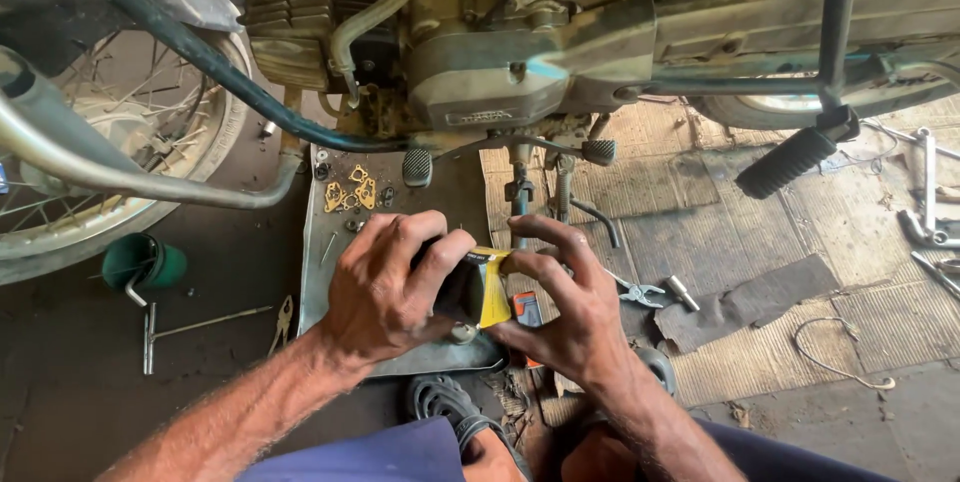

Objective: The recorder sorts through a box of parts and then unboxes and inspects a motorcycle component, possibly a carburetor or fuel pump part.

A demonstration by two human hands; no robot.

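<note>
Below the motorcycle engine, I am gripping a small yellow-black packet with left hand, right hand pinching its edge; opening probably needs a firm tear.

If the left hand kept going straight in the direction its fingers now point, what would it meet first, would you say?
The left hand already grips a small black-and-yellow packet; beyond it, its fingers would likely meet the right hand, though depth is unclear.

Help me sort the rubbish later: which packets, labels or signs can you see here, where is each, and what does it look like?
Small packet: held between the left hand and right hand, over the metal tray; boxy, yellow and black.
Small carton: just under the right hand's fingers; orange with a dark patch, mostly hidden.
Badge: on the grey engine cover; a narrow raised strip, same grey.
</note>
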